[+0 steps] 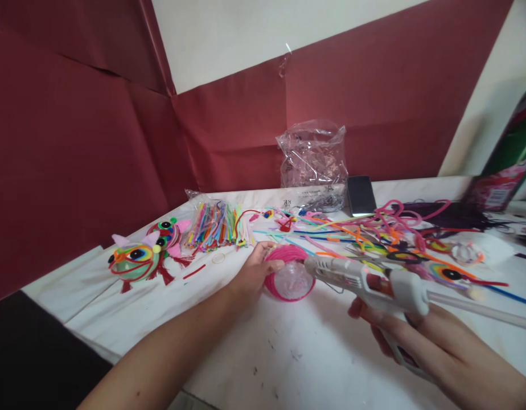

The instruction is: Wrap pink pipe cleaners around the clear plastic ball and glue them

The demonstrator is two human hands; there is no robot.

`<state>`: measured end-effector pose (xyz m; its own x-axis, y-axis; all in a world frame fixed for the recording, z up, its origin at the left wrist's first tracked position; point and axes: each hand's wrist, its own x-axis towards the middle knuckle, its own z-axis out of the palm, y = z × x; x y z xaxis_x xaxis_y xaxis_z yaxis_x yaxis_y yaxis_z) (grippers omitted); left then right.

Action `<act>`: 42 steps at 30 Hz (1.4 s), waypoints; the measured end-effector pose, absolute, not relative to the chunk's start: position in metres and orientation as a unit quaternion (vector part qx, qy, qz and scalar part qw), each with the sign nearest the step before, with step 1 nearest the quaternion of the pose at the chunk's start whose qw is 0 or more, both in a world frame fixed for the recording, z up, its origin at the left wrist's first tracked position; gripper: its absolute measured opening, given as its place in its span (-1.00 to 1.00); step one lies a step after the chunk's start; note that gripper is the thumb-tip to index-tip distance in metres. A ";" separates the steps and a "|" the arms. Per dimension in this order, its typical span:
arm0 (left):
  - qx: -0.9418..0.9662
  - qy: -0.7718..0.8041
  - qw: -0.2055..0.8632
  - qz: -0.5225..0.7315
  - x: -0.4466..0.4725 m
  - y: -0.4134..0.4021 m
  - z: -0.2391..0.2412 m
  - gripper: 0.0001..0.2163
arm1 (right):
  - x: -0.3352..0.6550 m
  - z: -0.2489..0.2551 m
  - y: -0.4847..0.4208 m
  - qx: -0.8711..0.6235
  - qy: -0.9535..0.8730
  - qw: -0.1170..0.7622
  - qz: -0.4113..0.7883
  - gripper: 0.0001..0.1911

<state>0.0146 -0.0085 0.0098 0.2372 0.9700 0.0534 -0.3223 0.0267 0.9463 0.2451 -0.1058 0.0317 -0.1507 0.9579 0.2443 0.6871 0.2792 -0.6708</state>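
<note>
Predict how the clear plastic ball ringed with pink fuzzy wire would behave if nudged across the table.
The clear plastic ball looks hollow, so probably light. Being round, it would likely roll; the left hand steadies it. Its pink fuzzy wire wrap probably adds grip.

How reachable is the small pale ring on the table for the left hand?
Probably yes: the small pale ring lies on bare white table right beside the left hand, nothing between. That hand grips the pink-wrapped clear ball, though.

Craft table (pixel 314 353), pipe cleaners (pixel 215 226), glue gun (pixel 374 283)
</note>
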 end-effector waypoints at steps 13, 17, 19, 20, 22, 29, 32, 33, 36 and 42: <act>0.460 0.353 0.626 0.522 0.012 -0.007 0.008 -0.58 | 0.256 0.020 -0.100 -0.568 -0.728 0.324 0.208 -0.29; 0.465 0.350 0.622 0.524 0.012 -0.006 0.008 -0.58 | 0.251 0.029 -0.100 -0.568 -0.727 0.329 0.205 -0.23; 0.471 0.341 0.624 0.521 0.012 -0.006 0.007 -0.58 | 0.249 0.032 -0.101 -0.555 -0.730 0.347 0.198 -0.25; 0.473 0.338 0.626 0.520 0.012 -0.006 0.007 -0.58 | 0.249 0.032 -0.101 -0.549 -0.732 0.353 0.195 -0.27; 0.471 0.340 0.626 0.520 0.013 -0.006 0.007 -0.57 | 0.251 0.030 -0.101 -0.541 -0.738 0.354 0.192 -0.29; 0.441 0.351 0.601 0.567 0.006 0.001 0.006 -0.59 | 0.270 0.009 -0.095 -0.530 -0.756 0.363 0.130 -0.56; 0.423 0.343 0.570 0.614 -0.002 0.007 0.010 -0.59 | 0.271 0.003 -0.086 -0.474 -0.810 0.340 0.060 -0.82; 0.420 0.340 0.562 0.626 -0.004 0.008 0.012 -0.59 | 0.269 0.001 -0.083 -0.453 -0.830 0.324 0.038 -0.86; 0.421 0.333 0.556 0.635 -0.005 0.006 0.016 -0.59 | 0.261 -0.009 -0.075 -0.410 -0.863 0.291 -0.045 -0.68; 0.481 0.333 0.518 0.623 0.006 -0.007 0.014 -0.61 | 0.251 -0.023 -0.075 -0.415 -0.887 0.194 -0.053 -0.65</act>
<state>0.0057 -0.0070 0.0135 0.0010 0.9670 0.2547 -0.3255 -0.2405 0.9144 0.2513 -0.0748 -0.0232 -0.5801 0.7163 0.3878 0.7570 0.6499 -0.0678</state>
